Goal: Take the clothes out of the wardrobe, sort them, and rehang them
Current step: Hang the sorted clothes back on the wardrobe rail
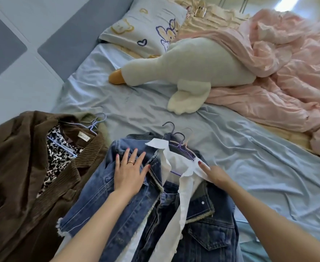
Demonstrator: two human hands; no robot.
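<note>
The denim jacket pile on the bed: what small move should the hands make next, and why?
Probably lift the white shirt off the denim jacket by its hanger. The right hand already touches the shirt's collar, the left hand presses flat on the jacket, and several hangers lie stacked together, so the garments need separating before sorting.

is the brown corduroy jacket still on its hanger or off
On its hanger: the brown corduroy jacket lies spread on the bed, a pale hanger hook poking from its collar.
</note>
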